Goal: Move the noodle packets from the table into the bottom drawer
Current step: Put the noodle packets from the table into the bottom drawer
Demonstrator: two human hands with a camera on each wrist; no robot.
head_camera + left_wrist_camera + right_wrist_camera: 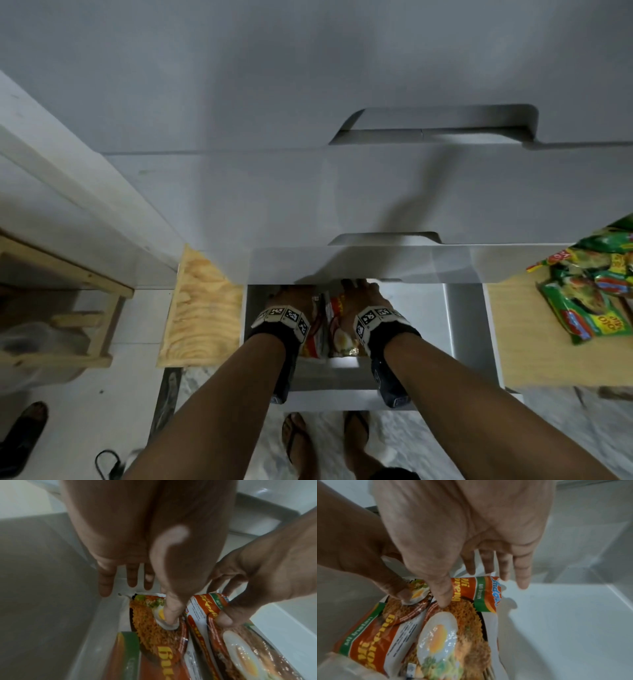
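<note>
— Reaching into the bottom drawer (459, 329), both hands?
— Yes. The left hand (164, 563) pinches one red noodle packet (154, 632); the right hand (453, 545) pinches another (453, 628). Green packets (589, 291) lie on the table (534, 335) at three o'clock.

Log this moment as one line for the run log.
left hand: on noodle packet | right hand: on second packet | bottom drawer: open

A light wooden bench (534, 329) stands at the right, with a heap of green noodle packets (589, 284) lying on its far right part. The open bottom drawer (462, 325) has two orange noodle packets (447, 628) lying side by side on its white floor at the left.
</note>
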